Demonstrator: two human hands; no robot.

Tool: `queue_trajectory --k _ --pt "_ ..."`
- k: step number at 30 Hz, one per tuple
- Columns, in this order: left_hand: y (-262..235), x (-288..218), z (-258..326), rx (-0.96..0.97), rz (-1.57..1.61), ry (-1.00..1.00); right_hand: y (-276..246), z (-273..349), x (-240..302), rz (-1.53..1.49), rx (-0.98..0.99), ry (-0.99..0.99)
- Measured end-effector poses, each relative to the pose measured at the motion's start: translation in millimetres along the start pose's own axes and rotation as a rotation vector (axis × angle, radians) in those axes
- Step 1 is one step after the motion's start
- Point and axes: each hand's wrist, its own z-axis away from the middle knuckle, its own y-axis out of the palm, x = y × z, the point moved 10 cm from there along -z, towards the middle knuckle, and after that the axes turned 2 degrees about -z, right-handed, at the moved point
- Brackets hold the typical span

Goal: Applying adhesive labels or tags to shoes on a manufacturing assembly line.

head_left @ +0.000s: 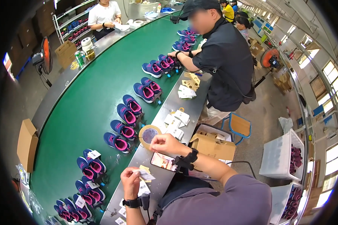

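My left hand [130, 182] is closed on a white paper tag [146, 175], pinching its edge above the metal ledge. Other printed white tags [143, 188] lie below that hand. My right hand [168, 144] has its fingers curled into a pinch beside a tan roll of tape [141, 139]; whatever the fingertips hold is too small to make out. Under the right wrist lies a phone [162, 161] with its screen lit. Navy sneakers with pink laces [117, 142] stand in pairs on the green belt [79, 123], just past the tape roll. Some nearer pairs carry a white tag [94, 154] on top.
A co-worker in black [229, 63] reaches over the belt at the far right. Stacks of white tags [177, 122] lie on the ledge between us. On the floor are an open carton [214, 146], a blue-framed stool [239, 125] and white crates [276, 161]. Another person [105, 17] stands across the belt.
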Motion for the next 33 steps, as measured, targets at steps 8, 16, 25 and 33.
queue_trajectory --k 8,16,25,33 --pt "-154.4 26.4 -30.0 0.024 -0.158 0.076 127.5 -48.8 -116.5 -0.531 -0.268 -0.160" --pt "-446.1 93.2 -7.4 -0.152 -0.118 0.129 334.3 -79.0 -307.3 0.781 -0.140 -0.419" --pt "-569.8 120.1 11.2 -0.250 -0.090 0.159 410.0 -120.8 -425.3 0.717 -0.127 -0.388" --pt "-554.2 117.9 -25.6 -0.205 -0.470 0.368 373.3 -149.7 -451.1 0.701 -0.083 -0.285"
